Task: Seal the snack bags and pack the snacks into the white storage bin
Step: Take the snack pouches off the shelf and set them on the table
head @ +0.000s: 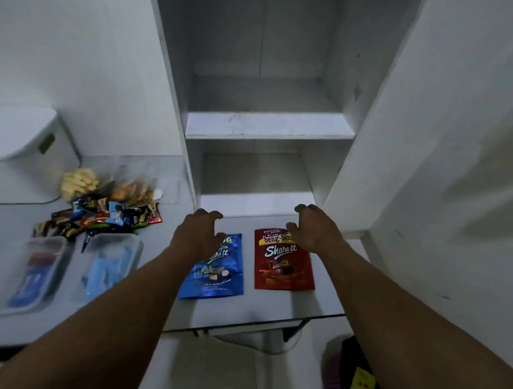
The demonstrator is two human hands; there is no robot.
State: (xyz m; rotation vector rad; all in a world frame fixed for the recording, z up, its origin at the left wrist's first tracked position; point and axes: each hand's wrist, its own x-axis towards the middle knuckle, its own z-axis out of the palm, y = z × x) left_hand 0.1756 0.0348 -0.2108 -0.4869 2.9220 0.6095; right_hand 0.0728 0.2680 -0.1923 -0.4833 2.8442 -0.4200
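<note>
Nothing looks packed yet. My left hand (198,233) and right hand (313,227) hover loose-fingered and empty over the blue pouch (215,278) and red pouch (284,264) at six o'clock. Loose snacks (105,216) lie at nine, and the white storage bin (23,140) sits at ten, apparently closed.

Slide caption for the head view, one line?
Left hand and right hand poised over blue pouch and red pouch lying flat on the table.
</note>
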